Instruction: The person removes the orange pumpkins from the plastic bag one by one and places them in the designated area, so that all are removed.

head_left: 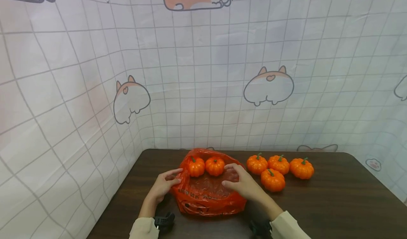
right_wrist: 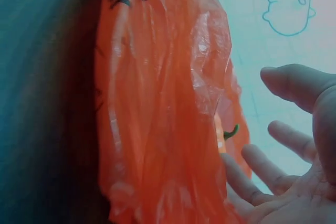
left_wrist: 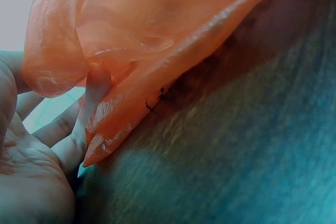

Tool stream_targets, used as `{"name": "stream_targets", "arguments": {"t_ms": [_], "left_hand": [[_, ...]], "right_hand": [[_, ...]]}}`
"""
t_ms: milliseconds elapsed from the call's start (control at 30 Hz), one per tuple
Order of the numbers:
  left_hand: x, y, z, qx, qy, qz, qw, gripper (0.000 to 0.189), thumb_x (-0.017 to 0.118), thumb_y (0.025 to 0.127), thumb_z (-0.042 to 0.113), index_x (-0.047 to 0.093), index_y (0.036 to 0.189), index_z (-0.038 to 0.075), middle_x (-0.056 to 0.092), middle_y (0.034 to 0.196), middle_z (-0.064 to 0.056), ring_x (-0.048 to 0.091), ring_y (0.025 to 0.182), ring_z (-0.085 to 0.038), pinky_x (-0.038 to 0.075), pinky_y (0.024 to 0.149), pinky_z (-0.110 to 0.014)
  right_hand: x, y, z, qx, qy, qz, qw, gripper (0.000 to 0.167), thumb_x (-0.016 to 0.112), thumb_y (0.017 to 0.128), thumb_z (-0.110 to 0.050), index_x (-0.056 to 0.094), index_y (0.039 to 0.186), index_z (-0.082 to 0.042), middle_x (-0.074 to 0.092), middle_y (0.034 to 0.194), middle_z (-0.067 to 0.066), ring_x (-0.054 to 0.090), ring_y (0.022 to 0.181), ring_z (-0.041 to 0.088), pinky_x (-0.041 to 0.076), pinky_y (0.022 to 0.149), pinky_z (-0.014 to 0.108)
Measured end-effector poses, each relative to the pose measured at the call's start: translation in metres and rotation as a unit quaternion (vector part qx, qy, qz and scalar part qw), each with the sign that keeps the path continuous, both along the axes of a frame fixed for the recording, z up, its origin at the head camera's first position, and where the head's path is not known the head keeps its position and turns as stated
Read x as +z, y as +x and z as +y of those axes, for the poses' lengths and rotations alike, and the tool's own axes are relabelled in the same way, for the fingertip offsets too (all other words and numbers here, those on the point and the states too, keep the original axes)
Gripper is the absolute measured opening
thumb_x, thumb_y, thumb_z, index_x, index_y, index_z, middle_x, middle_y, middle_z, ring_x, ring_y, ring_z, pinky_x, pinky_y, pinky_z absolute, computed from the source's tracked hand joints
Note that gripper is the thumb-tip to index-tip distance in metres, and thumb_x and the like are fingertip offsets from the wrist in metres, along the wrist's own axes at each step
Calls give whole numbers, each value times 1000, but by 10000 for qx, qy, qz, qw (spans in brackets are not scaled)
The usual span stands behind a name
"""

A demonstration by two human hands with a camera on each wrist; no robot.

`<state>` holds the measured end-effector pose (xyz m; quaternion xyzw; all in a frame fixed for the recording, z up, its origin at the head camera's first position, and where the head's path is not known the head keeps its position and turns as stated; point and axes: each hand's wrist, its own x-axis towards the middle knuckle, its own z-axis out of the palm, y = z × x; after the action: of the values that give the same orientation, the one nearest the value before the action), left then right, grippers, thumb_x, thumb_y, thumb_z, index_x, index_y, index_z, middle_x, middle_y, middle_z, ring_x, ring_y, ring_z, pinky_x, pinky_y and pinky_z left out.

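Observation:
A red plastic bag (head_left: 210, 206) with dark print stands with its mouth spread wide on the table. Inside, near its far edge, sit two small orange pumpkins, one on the left (head_left: 196, 167) and one on the right (head_left: 215, 166). My left hand (head_left: 160, 188) is at the bag's left side, its fingers loosely bent; in the left wrist view a finger (left_wrist: 96, 85) touches the plastic. Over the bag's right rim is my right hand (head_left: 245, 186), fingers spread and holding nothing. A green stem (right_wrist: 231, 131) shows past the bag in the right wrist view.
Several more orange pumpkins (head_left: 273, 180) stand grouped on the dark wooden table (head_left: 337, 193), to the right of the bag. A white gridded cloth (head_left: 203, 105) with cartoon dogs hangs behind the table and along its left side.

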<state>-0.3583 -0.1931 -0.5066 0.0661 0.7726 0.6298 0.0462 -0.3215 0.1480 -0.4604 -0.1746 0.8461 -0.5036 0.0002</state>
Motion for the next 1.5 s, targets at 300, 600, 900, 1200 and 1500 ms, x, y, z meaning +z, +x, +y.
{"name": "stream_targets", "arguments": {"t_ms": [300,600,900,1200,1500], "left_hand": [[0,-1,1,-31,12,7,10000,44,67,98,13,61,142,9,69,116,-18,69,94,-19,59,81,-34],[3,-1,1,69,-81,64,9999,43,67,98,11,63,141,8,69,115,-19,69,94,-19,59,80,-35],[1,-1,-1,31,-38,49,10000,44,67,98,12,62,141,8,69,114,-17,68,93,-18,59,81,-34],[0,-1,-1,17,-23,51,10000,44,67,97,12,62,141,9,69,111,-16,67,91,-18,57,78,-33],[2,1,0,1,-26,75,10000,43,67,98,10,62,141,8,69,109,-16,66,90,-18,56,77,-32]], "right_hand": [[2,-19,-19,-315,87,-164,9993,61,81,89,-26,54,141,-13,45,148,18,57,124,40,53,96,52],[-4,-38,-31,-448,345,-211,9982,64,81,88,-28,52,144,-14,33,156,23,54,122,39,51,95,54],[-15,-48,-37,-430,389,-244,9980,70,81,88,-30,49,147,-13,36,154,24,54,118,36,46,101,60],[-21,-53,-39,-466,392,-301,9977,78,82,87,-29,42,152,-13,36,155,27,45,137,46,38,109,67],[-26,-60,-45,-681,299,-290,9968,79,82,87,-24,42,153,-14,38,151,27,47,134,45,39,110,66]]}}
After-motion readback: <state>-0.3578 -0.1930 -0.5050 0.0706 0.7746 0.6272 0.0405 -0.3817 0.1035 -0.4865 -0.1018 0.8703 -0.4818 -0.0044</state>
